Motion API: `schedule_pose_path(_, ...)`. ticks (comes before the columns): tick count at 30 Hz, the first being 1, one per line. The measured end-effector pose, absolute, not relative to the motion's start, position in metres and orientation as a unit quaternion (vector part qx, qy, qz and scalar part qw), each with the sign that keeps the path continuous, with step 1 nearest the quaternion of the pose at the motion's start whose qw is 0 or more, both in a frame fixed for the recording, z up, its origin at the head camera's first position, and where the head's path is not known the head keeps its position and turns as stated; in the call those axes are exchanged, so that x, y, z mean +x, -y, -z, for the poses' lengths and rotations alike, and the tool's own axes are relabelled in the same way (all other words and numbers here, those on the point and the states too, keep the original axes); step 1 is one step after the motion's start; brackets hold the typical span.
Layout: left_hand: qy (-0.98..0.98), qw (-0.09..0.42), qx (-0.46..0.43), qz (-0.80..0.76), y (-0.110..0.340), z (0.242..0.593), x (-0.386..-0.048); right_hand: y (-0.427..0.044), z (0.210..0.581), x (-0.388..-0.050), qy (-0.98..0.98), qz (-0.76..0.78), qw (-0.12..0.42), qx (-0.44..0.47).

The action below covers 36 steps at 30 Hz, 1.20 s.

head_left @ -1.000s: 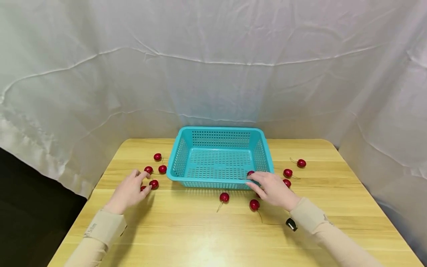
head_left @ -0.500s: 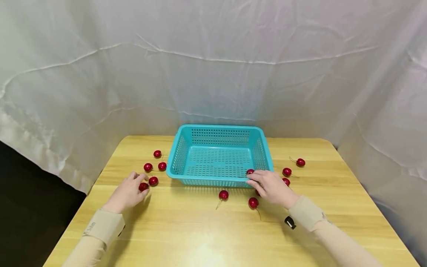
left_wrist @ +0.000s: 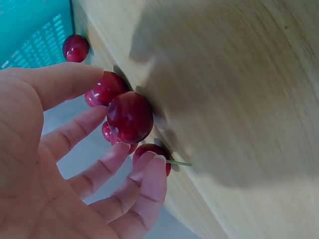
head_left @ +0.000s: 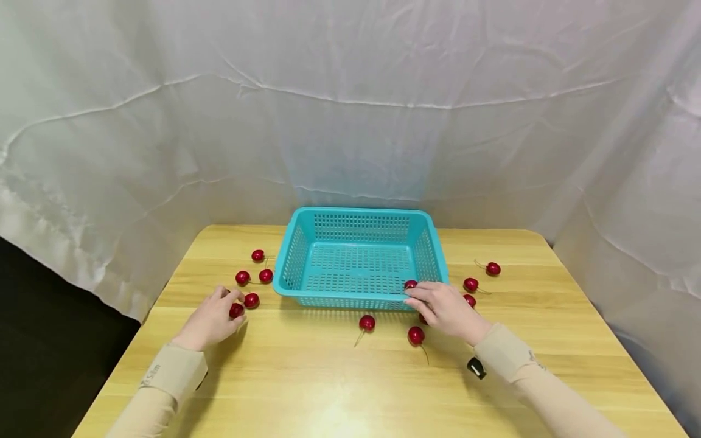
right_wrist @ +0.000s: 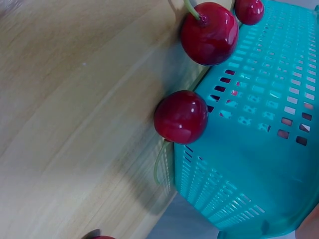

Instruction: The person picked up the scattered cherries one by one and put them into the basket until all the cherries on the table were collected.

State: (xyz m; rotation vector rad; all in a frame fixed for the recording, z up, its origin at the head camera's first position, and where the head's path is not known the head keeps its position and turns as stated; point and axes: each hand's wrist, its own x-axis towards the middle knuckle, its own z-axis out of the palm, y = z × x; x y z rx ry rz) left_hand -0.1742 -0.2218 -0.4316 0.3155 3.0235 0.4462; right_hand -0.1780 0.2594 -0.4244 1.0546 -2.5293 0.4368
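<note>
Sleeves: 2 pale sleeves (head_left: 176, 372) with thick cuffs, reaching in from the near edge over the wood-grained worktop (head_left: 328, 377).
Black item: a small black item (head_left: 476, 367) just beside the right cuff, too small to make out.
Front cherries: 2 stemmed red cherries (head_left: 416, 336) in plain sight on the worktop before the basket, 1 more partly hidden by the right hand.
Left hand: the left hand (head_left: 210, 319) is low at the left, thumb and fingers (left_wrist: 102, 172) spread and loosely bent about 1 dark cherry (left_wrist: 130, 117); from here I cannot tell how firmly they touch it.
Right hand: the right hand (head_left: 449, 309) is at the near right corner of the basket, fingers narrow over the rim; I cannot tell whether they grip the rim or the cherry (head_left: 410, 285) at their tips.
Basket: a teal slotted basket (head_left: 350, 295), upright on the worktop, that cherry showing just above its near rim.
Left cherries: 4 more (head_left: 251, 300) between the left hand and the basket's left side, 2 of them close together.
Right cherries: 3 (head_left: 470, 285) to the basket's right, the farthest set apart with its stem pointing left.
Backdrop: pale, creased cloth (head_left: 350, 134) hanging behind and around the worktop.
</note>
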Motion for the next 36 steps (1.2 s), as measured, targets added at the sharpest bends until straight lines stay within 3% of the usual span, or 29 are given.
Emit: schedule_pose_path(36, -0.976, 0.117, 0.1, -0.156, 0.211, 0.43, -0.18, -0.258, 0.427, -0.178, 0.9, -0.184, 0.171, 0.356)
